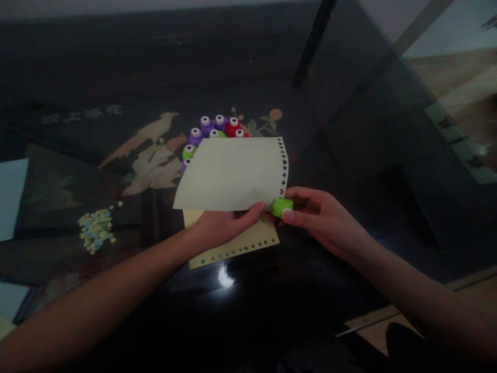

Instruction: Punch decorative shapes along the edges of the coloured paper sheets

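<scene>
While left hand (217, 225) pinches pale yellow paper sheet (229, 173), right hand (322, 215) grips green plastic punch (281, 206) at its corner; slippage risks crooked holes.

A sheet of paper (229, 173) sits over the middle of the counter (116, 62). It lies above a second sheet (236, 243), which rests flat under it and juts out toward the person. The left hand (217, 225) grips the upper sheet's near edge. Just right of it, the right hand (322, 217) pinches a paper punch (281, 206) at that sheet's near right corner. Behind the sheet stands a cluster of punches (215, 132), partly hidden by it. A pile of paper cut-outs (96, 229) lies well to the left.
</scene>
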{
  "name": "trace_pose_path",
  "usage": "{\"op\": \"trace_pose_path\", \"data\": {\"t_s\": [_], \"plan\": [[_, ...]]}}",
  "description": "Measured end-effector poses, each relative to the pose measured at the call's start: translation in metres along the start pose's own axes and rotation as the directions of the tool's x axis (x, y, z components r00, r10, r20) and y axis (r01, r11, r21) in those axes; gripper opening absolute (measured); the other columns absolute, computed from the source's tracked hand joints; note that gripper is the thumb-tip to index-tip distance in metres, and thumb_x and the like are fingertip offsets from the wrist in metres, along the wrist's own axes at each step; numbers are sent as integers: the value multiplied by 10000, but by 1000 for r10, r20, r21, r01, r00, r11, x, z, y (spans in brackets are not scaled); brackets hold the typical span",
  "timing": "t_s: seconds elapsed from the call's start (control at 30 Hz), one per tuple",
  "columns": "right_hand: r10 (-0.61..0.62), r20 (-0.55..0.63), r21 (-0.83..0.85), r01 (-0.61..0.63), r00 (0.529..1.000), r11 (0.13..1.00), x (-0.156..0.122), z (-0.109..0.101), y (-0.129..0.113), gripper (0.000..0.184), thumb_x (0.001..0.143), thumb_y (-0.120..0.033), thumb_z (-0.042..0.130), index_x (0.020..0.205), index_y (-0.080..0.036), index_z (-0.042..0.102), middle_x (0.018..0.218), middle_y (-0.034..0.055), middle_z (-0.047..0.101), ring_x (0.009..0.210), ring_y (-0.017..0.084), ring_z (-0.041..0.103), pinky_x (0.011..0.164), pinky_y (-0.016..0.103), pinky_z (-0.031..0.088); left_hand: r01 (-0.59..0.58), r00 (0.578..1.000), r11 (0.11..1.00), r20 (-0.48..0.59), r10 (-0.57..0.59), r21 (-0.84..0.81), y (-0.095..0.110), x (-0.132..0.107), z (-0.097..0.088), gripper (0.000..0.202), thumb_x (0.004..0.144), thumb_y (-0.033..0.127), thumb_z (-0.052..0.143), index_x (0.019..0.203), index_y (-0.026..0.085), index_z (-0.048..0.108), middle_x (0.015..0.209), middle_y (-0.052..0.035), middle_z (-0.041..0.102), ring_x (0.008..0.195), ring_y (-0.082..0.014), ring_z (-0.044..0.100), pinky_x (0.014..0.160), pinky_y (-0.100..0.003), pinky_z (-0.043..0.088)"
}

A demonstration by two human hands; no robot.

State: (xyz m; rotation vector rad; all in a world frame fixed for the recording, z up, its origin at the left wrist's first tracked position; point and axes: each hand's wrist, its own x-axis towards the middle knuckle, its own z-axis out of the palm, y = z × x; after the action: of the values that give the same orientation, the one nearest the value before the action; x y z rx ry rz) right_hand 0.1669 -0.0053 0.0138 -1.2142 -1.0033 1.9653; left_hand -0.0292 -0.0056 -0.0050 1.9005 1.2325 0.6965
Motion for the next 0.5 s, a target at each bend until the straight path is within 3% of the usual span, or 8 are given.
{"op": "trace_pose_path", "data": {"t_s": [0.5], "plan": [[16, -23, 11, -16, 1000, 1000, 0, 1, 0, 276, 608, -238, 819, 844, -196, 682, 871, 14, 716, 764, 126, 647, 818, 321, 523, -5, 1000, 1000, -2, 5, -2, 0, 0, 1, 183, 868, 348, 478, 827, 237, 619, 963, -45, 744, 962, -206, 675, 818, -338, 558]]}}
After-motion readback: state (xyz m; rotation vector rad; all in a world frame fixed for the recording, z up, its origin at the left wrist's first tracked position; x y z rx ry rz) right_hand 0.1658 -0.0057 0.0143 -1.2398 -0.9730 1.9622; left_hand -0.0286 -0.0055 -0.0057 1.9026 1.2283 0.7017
